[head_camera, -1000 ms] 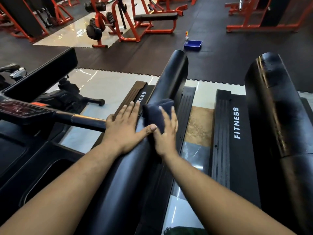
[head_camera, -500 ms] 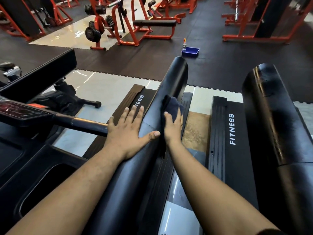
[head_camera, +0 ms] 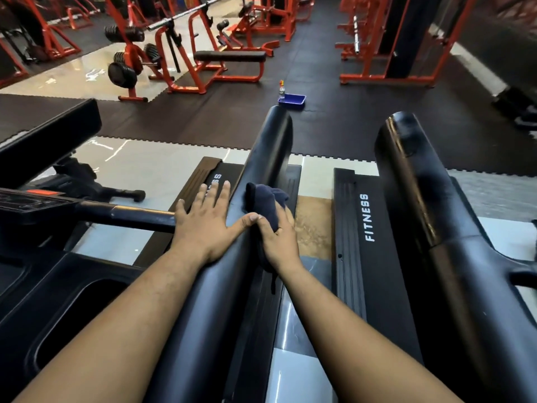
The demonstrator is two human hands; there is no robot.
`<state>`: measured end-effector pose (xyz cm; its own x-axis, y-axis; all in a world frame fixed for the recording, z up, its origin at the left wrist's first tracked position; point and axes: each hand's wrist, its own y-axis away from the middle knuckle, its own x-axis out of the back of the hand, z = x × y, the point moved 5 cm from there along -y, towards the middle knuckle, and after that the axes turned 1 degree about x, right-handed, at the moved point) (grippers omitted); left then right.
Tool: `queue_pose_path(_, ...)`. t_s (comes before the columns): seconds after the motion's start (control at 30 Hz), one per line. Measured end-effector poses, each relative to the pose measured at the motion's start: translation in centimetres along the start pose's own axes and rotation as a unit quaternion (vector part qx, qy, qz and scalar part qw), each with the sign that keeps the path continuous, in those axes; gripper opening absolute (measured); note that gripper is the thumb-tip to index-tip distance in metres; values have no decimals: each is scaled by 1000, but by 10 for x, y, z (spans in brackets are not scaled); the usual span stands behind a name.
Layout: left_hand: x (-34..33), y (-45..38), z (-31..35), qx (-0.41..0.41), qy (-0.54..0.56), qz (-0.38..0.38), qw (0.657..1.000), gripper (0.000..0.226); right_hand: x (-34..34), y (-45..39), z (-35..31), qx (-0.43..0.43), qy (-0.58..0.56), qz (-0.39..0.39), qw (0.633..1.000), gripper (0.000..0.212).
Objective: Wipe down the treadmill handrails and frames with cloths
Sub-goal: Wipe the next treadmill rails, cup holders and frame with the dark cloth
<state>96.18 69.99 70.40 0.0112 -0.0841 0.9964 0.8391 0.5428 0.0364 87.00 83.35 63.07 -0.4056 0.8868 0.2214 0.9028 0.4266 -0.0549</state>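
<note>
A bunched dark navy cloth (head_camera: 266, 199) is gripped in the right hand (head_camera: 277, 239), fingers curled round it, and pressed against the right flank of the thick black padded treadmill handrail (head_camera: 250, 228). The left hand (head_camera: 207, 221) is laid flat on the rail's top, fingers straight and spread, thumb touching the right hand. For a clean pass, firm pressure should be kept and the cloth drawn along the full rail. Both forearms are extended forward, nearly parallel.
</note>
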Motion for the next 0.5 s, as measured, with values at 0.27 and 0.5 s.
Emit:
queue_pose_path(0.27, -4, 32, 31, -67, -1, -30, 997, 121, 60, 76, -9, 5, 81, 27, 996, 56)
queue_pose_path(0.5, -5, 70, 125, -172, 40, -63, 982, 126, 155, 129, -16, 3, 119, 133, 984, 52)
